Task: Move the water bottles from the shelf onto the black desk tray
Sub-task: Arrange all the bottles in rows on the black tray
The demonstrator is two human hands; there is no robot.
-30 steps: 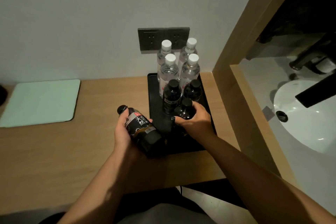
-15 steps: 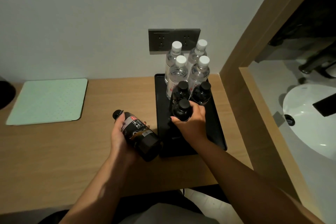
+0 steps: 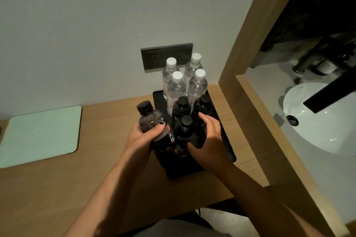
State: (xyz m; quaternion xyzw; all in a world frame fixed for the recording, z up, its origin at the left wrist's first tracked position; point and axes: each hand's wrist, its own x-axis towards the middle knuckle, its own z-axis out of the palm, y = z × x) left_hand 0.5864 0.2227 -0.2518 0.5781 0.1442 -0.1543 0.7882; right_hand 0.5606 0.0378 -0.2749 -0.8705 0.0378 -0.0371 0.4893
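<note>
Left hand [image 3: 141, 136] grips a dark bottle [image 3: 156, 129], tilted, over the black tray [image 3: 225, 140] edge. Right hand [image 3: 209, 136] curls around a standing dark bottle [image 3: 201, 109]; another [image 3: 185, 131] stands between the hands.

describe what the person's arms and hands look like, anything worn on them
Both forearms are bare all the way to the bottom of the frame: no sleeves, watch, bracelet or gloves show. The left hand has dark-painted nails on the visible fingertips. The right hand shows no rings; its nails are not clear.
</note>
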